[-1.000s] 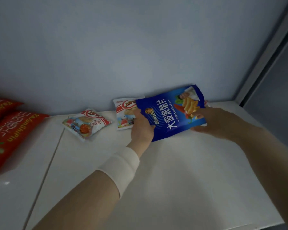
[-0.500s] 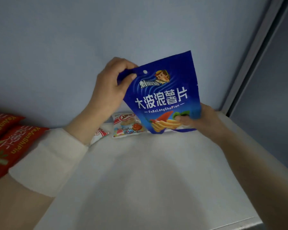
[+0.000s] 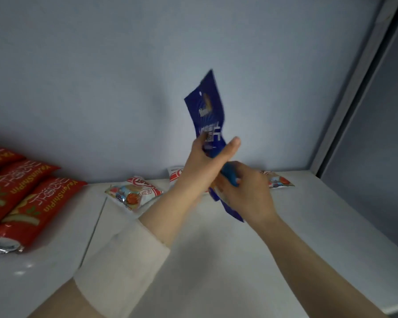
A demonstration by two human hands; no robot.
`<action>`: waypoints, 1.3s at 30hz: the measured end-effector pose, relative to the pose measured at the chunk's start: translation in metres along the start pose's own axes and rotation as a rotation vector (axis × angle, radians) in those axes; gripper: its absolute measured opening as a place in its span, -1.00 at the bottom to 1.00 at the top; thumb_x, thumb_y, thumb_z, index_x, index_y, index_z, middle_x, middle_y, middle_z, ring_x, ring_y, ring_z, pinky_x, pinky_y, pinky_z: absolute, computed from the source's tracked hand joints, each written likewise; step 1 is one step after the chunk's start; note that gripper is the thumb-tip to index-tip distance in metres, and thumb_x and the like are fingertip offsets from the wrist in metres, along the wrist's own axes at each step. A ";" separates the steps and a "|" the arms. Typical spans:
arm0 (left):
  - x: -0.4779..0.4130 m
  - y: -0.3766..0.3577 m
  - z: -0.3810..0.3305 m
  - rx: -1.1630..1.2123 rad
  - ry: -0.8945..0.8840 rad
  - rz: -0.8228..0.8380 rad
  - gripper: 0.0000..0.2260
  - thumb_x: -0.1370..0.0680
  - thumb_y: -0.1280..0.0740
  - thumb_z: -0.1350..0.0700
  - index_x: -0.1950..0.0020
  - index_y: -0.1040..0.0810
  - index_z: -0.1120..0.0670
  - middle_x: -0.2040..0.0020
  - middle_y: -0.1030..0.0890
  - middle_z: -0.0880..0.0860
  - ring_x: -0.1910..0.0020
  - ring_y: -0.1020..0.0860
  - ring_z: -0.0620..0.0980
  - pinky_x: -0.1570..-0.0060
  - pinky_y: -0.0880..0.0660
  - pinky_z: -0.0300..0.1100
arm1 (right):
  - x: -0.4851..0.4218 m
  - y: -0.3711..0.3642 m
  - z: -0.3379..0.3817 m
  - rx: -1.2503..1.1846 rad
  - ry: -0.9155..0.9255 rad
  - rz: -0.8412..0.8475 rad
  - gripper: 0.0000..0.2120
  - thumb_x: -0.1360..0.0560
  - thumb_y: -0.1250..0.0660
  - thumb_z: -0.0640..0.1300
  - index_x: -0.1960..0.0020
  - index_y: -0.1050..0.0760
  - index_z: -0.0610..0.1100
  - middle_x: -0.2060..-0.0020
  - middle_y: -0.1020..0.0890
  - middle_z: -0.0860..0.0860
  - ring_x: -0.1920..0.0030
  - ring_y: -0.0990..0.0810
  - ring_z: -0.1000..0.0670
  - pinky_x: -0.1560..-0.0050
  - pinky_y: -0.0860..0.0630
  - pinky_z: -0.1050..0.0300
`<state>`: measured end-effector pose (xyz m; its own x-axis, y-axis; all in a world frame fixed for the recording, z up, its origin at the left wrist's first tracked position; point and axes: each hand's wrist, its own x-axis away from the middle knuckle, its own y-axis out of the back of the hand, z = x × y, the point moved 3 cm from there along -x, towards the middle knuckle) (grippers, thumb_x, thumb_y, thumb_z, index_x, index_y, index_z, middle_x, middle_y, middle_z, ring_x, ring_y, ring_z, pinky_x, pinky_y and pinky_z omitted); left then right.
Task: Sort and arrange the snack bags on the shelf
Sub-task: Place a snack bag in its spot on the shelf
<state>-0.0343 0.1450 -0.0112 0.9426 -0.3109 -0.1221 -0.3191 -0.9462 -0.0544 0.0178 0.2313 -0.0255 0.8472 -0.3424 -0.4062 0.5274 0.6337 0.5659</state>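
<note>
White shelf (image 3: 216, 260), flat, with a seam (image 3: 94, 226) running front to back left of centre; pale blue-grey back wall (image 3: 124, 76), grey upright frame (image 3: 354, 88) on the right. Red snack bags (image 3: 25, 196) lie side by side at far left, silver end seals toward the camera. Small white-and-red packet (image 3: 133, 193) lies near the wall by the seam, a second packet (image 3: 176, 176) is mostly hidden behind the left hand, a third packet (image 3: 277, 180) peeks out past the right hand. Blue chip bag (image 3: 209, 115) is off the shelf, held mid-air in front of the wall, roughly upright, turned nearly edge-on, blurred. Left hand (image 3: 205, 164), cream cuff (image 3: 124, 267) on the forearm, grips the bag's middle, thumb pointing up. Right hand (image 3: 246, 191) clutches the bag's lower end, fingers curled round it.
</note>
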 end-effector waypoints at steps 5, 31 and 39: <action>-0.009 0.023 -0.008 0.104 0.042 -0.145 -0.62 -0.50 -0.37 0.02 -0.27 -0.40 0.09 -0.09 -0.62 0.07 -0.02 -0.61 0.05 -0.04 -0.57 0.03 | 0.010 -0.003 0.012 -0.189 0.061 0.308 -0.48 -0.43 -0.36 0.05 -0.36 -0.38 0.01 -0.22 -0.49 0.17 -0.17 -0.46 0.16 0.04 -0.49 0.45; 0.006 0.095 -0.023 0.012 0.052 -0.232 -0.49 -0.47 -0.41 0.06 -0.36 -0.31 0.11 -0.19 -0.57 0.09 -0.12 -0.58 0.07 -0.15 -0.53 0.10 | 0.020 -0.031 0.065 0.142 0.350 0.276 -0.44 -0.44 -0.36 0.04 -0.40 -0.31 0.02 -0.30 -0.47 0.09 -0.25 -0.47 0.06 -0.18 -0.49 0.14; 0.025 0.212 -0.043 -0.102 0.076 -0.360 -0.71 -0.56 -0.30 0.20 -0.27 -0.48 0.21 -0.03 -0.61 0.11 0.13 -0.58 -0.01 0.01 -0.52 -0.14 | -0.005 -0.063 0.121 -0.111 0.300 0.728 -0.84 -0.44 -0.36 0.03 0.06 -0.45 0.26 0.03 -0.54 0.24 -0.09 -0.50 0.15 0.00 -0.46 0.32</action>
<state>-0.0743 -0.0674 0.0172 0.9984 0.0407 -0.0394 0.0415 -0.9990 0.0191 -0.0118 0.1088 0.0278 0.9151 0.3758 -0.1460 -0.1753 0.6971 0.6952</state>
